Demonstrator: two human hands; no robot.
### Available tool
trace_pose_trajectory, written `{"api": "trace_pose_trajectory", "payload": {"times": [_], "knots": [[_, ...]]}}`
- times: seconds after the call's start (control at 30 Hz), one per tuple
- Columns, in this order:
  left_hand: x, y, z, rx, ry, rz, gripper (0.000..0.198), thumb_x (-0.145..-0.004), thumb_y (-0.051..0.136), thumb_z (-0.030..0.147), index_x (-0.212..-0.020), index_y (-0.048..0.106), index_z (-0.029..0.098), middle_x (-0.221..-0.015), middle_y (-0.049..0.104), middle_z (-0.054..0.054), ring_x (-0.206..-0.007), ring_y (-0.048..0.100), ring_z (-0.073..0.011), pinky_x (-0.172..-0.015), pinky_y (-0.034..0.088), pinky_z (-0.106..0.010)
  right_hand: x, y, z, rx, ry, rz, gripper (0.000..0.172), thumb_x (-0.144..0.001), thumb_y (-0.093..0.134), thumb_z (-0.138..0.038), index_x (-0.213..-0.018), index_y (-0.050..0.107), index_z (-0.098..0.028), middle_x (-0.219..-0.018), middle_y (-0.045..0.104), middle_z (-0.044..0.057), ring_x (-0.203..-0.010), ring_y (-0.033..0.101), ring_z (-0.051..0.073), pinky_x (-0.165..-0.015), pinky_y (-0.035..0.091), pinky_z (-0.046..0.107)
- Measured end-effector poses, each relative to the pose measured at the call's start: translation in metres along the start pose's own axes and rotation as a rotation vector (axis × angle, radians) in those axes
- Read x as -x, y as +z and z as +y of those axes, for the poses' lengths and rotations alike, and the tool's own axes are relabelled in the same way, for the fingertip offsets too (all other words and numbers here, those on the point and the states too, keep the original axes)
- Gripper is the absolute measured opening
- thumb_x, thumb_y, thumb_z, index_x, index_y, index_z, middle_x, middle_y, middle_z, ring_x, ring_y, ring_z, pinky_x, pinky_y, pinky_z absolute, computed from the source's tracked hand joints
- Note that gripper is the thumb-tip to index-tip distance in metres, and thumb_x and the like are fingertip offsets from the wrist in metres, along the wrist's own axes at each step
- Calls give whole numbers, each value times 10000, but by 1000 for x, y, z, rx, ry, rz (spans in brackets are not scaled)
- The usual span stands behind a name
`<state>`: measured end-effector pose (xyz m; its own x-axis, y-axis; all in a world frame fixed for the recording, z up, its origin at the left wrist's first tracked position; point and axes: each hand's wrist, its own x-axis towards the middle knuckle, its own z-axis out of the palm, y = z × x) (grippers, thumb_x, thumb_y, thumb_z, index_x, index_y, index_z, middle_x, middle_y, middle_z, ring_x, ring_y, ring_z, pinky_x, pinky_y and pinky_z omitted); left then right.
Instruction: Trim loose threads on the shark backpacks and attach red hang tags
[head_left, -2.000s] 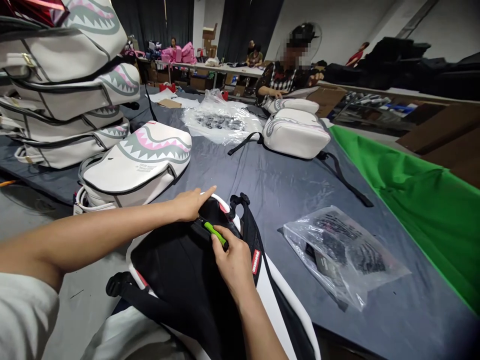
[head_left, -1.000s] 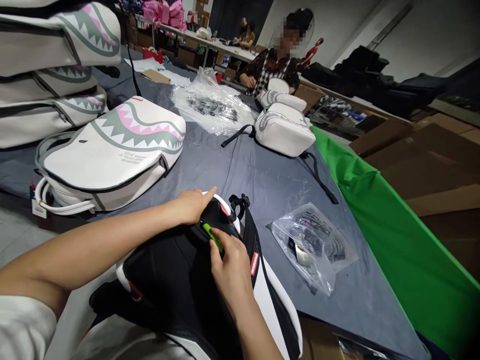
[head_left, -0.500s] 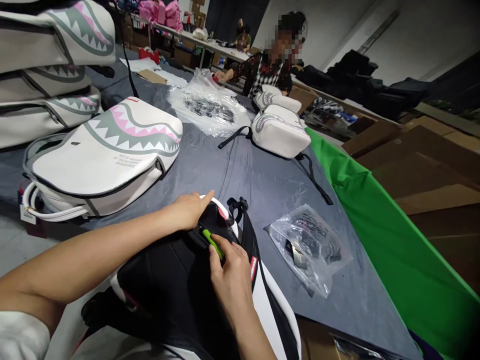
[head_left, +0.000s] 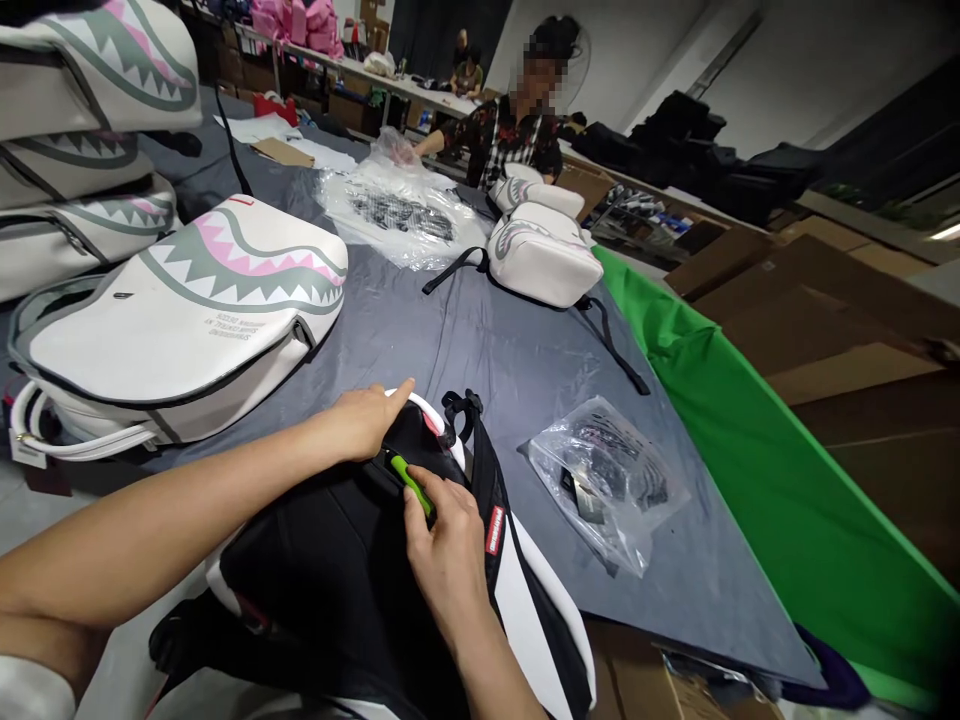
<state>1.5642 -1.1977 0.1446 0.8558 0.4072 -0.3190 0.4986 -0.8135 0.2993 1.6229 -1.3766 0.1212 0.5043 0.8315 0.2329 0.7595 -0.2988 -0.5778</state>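
Observation:
A black and white backpack lies in front of me with its black padded side up, at the near edge of the table. My left hand is closed on its far end by the white piping, one finger stretched over the edge. In my right hand is a slim tool with a bright green handle, its dark tip against the black fabric close to my left hand. The exact kind of tool does not show. A black strap with a red label runs beside my right hand.
A white shark-mouth backpack lies left, beside a stack of similar bags. Plastic-wrapped items lie right, more plastic farther back. White bags stand near a co-worker. Green cloth borders the grey table.
The whole view has shifted slightly, so most things sit a little farther left. Both hands keep their places on the backpack, and the green tool stays in my right hand.

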Motion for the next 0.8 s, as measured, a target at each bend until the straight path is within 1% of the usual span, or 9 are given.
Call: {"api": "trace_pose_trajectory", "payload": {"times": [0.1, 0.23, 0.33, 0.47, 0.57, 0.63, 0.7, 0.8], "knots": [[3, 2, 2, 8, 28, 36, 895, -816, 540, 104, -1564, 57, 201, -1245, 574, -186, -1088, 631, -320, -867, 509, -392, 5, 0, 1, -5, -38, 49, 293, -884, 503, -189, -1113, 685, -183, -1013, 737, 88, -927, 678, 235, -835, 523, 377], [1, 3, 5, 15, -13, -17, 969, -750, 548, 4, -1568, 62, 186, -1254, 582, -181, -1126, 622, -311, -905, 502, -382, 5, 5, 9, 59, -140, 105, 332, -836, 478, -111, -1089, 672, -208, -950, 736, 73, -847, 683, 226, -811, 516, 370], [-1, 3, 7, 23, -18, 1, 1010, -719, 553, -22, -1569, 51, 191, -1250, 584, -181, -1128, 624, -317, -900, 507, -385, 0, 7, 14, 28, -164, 99, 332, -799, 499, -94, -1051, 668, -229, -927, 740, 49, -814, 684, 219, -742, 514, 328], [2, 3, 10, 29, -35, 6, 1030, -695, 547, -46, -1569, 58, 196, -1288, 564, -195, -1150, 615, -328, -920, 502, -399, 1, 7, 17, 74, -208, 66, 333, -796, 478, -77, -1042, 635, -237, -882, 737, 20, -752, 675, 220, -740, 488, 340], [1, 3, 10, 37, -46, 3, 1045, -683, 557, -44, -1568, 57, 198, -1278, 571, -188, -1148, 616, -333, -918, 505, -406, 2, 10, 18, 34, -208, 60, 338, -787, 485, -76, -1033, 636, -250, -868, 733, 10, -753, 668, 216, -707, 473, 317], [0, 4, 9, 34, -43, 3, 1054, -677, 565, -38, -1568, 55, 200, -1272, 574, -184, -1143, 617, -333, -915, 507, -406, 3, 13, 19, 43, -199, 97, 335, -793, 483, -90, -1043, 641, -246, -888, 742, 17, -757, 670, 222, -727, 467, 330], [-1, 5, 9, 20, -38, 2, 1065, -663, 557, -48, -1568, 55, 200, -1278, 572, -184, -1132, 623, -328, -908, 509, -401, 4, 15, 20, 70, -195, 137, 325, -793, 464, -94, -1023, 645, -235, -854, 740, 23, -726, 667, 225, -749, 458, 349], [1, 2, 11, 9, -40, 5, 1062, -659, 545, -50, -1568, 51, 192, -1282, 574, -184, -1138, 622, -314, -912, 504, -387, 4, 15, 21, 43, -170, 117, 325, -780, 470, -92, -1001, 654, -242, -843, 729, 18, -741, 662, 215, -721, 460, 321]]}}
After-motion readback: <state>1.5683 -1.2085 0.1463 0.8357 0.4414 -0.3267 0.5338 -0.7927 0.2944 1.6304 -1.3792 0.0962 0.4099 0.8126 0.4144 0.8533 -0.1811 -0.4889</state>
